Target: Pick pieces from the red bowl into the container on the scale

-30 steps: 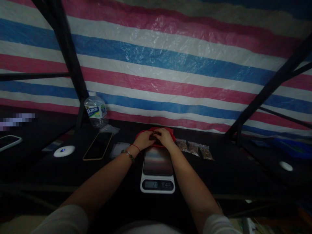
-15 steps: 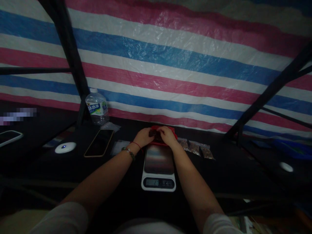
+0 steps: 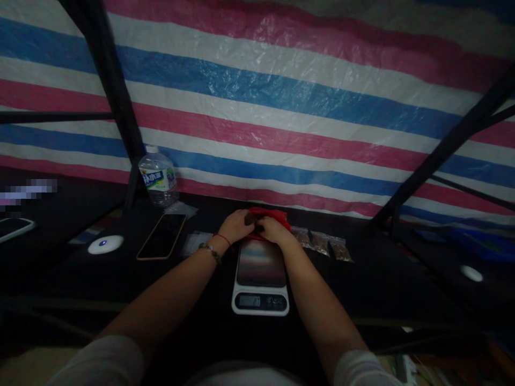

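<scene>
Red bag (image 3: 273, 215) under both hands, scale (image 3: 260, 279) before, packets (image 3: 322, 242) beside

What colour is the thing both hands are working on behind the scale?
Red. The bag shows best in the head view, just behind the scale.

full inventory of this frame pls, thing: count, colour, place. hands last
red container: 1, red, far side of the scale, under both hands
kitchen scale: 1, white body with dark platform, centre of the table, display lit
small bags: 3, clear with brown contents, in a row right of the scale
phone: 1, dark screen with light rim, lying flat left of the scale
water bottle: 1, clear with blue-green label, upright at back left
round puck light: 1, white, left of the phone
tarp: 1, red, white and blue stripes, behind the table
table: 1, black
left hand: 1, on the red container, bracelets at the wrist
right hand: 1, on the red container
</scene>
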`<action>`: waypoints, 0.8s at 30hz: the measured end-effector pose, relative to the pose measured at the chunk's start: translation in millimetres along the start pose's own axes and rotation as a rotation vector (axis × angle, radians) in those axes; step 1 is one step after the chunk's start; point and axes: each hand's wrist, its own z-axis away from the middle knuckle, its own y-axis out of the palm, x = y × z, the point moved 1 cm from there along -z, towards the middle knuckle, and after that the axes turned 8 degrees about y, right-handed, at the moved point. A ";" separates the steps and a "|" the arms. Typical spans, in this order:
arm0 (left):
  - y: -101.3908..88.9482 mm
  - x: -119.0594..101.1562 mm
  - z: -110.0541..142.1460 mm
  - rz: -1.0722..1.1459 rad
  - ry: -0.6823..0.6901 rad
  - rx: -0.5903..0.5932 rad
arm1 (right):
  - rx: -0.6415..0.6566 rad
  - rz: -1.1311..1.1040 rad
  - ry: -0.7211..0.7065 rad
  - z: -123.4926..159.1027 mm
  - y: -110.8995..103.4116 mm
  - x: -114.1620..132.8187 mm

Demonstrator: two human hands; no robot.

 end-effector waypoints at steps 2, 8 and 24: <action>-2.3 -2.2 -0.5 0.007 0.007 0.026 | -0.024 -0.006 -0.006 -0.8 -0.4 -1.4; -3.4 -6.4 0.0 0.019 0.024 0.098 | -0.266 -0.125 0.097 -1.9 -8.7 -9.6; 5.7 -2.2 0.6 0.079 0.019 0.042 | -0.411 -0.282 0.088 3.4 -17.5 2.6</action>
